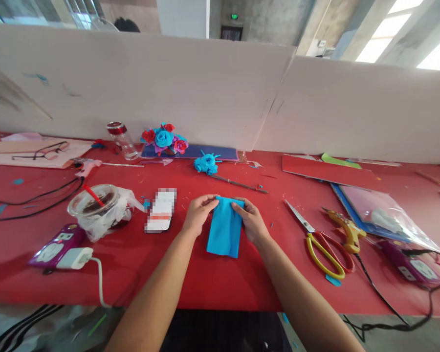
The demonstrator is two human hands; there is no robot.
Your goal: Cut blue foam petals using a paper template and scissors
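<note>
A folded rectangle of blue crepe paper (224,230) is held upright in front of me, over the red table. My left hand (201,213) pinches its upper left corner between thumb and fingers. At its upper right corner, my right hand (252,219) grips the same paper, with the thumb on the near face. Beyond the paper lies a blue paper flower (207,163) on a thin stick stem (238,183). Scissors (320,247) with yellow and red handles rest to the right of my right hand.
A blurred-out phone (161,210) and a lidded drink cup (95,203) in a plastic bag are on the left. Red and blue paper flowers (164,139) stand by a glass bottle (123,142). A yellow glue gun (348,230) and power strip (412,264) trail cables at right.
</note>
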